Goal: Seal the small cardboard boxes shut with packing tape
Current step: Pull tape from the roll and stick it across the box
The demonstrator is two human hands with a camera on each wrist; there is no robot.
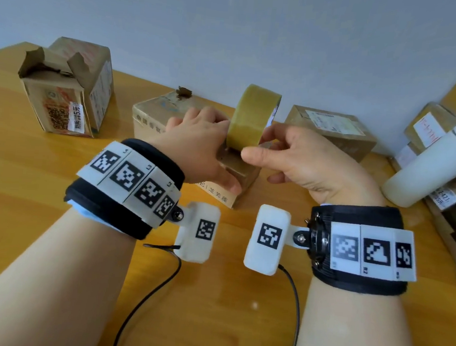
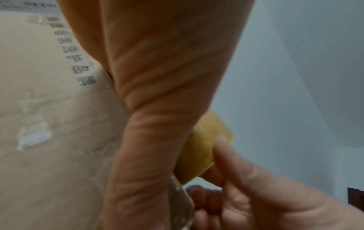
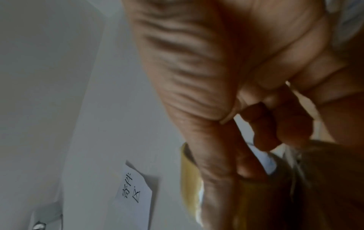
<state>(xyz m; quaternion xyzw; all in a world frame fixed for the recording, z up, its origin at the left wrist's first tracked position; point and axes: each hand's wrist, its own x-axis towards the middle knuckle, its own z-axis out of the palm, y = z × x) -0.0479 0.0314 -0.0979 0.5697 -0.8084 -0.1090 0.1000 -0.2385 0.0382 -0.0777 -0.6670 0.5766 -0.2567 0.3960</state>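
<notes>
Pale grey wall (image 1: pixel 234 30) backs a yellow-brown wooden tabletop (image 1: pixel 27 183) carrying several worn cardboard parcels. Landmark: the small brown cardboard box with printed characters (image 1: pixel 237 173), lying at the table's centre. On its top stands the roll of yellowish-tan packing tape (image 1: pixel 251 117), upright on edge.

Left hand (image 1: pixel 198 148) rests over the left side of that box, thumb along the near face and fingers reaching to the roll; the grip itself appears to be a press, though the wrist view is too blurred to confirm. Right hand (image 1: pixel 305 163) has its fingers curled, pinching the roll's right side between thumb and forefinger.

Left of the landmark box and well apart stands a torn-open carton with red print (image 1: pixel 68 92). Behind it lie two closed flat parcels (image 1: pixel 333 127). To its right a white cylindrical bottle (image 1: pixel 437 160) leans against stacked parcels.
</notes>
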